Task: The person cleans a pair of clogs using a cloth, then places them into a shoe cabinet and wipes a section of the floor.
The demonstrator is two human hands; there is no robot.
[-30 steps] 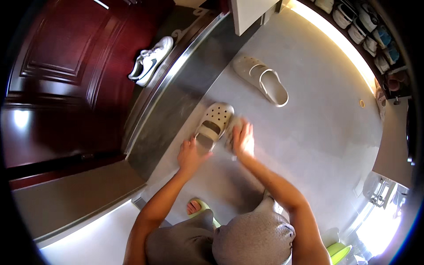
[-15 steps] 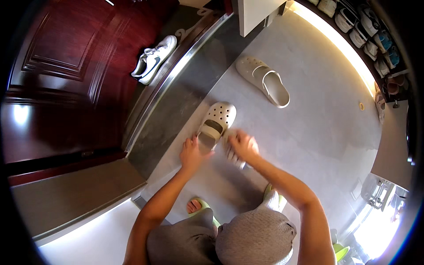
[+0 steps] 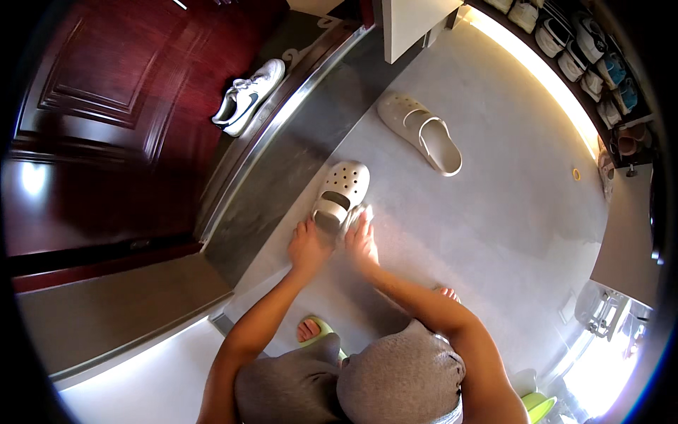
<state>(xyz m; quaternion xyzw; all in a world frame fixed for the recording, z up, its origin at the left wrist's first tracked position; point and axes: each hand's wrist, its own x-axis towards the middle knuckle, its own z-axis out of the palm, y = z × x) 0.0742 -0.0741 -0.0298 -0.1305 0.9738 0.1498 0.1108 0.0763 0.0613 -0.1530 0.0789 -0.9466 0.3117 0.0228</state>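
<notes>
A beige clog [image 3: 346, 182] with holes in its toe stands toe-away on the floor before me. My left hand [image 3: 309, 247] grips its heel end, fingers closed at the left of the opening. Close to the clog's right side, my right hand [image 3: 362, 244] has its fingers bent around a pale, blurred thing [image 3: 359, 213] whose kind I cannot make out. A second beige clog [image 3: 422, 133] lies upright farther off to the right, apart from both hands.
A white sneaker [image 3: 248, 97] rests by the metal-edged threshold [image 3: 282, 106] and dark red door [image 3: 113, 127]. Shoes fill a rack [image 3: 590, 53] at upper right. A yellow ring [image 3: 576, 174] lies on the floor. My left foot wears a green slipper [image 3: 325, 329].
My right hand has drawn left and slightly toward me, carrying the pale thing closer against the clog. The clog has shifted slightly left. My right foot's toes have come into view.
</notes>
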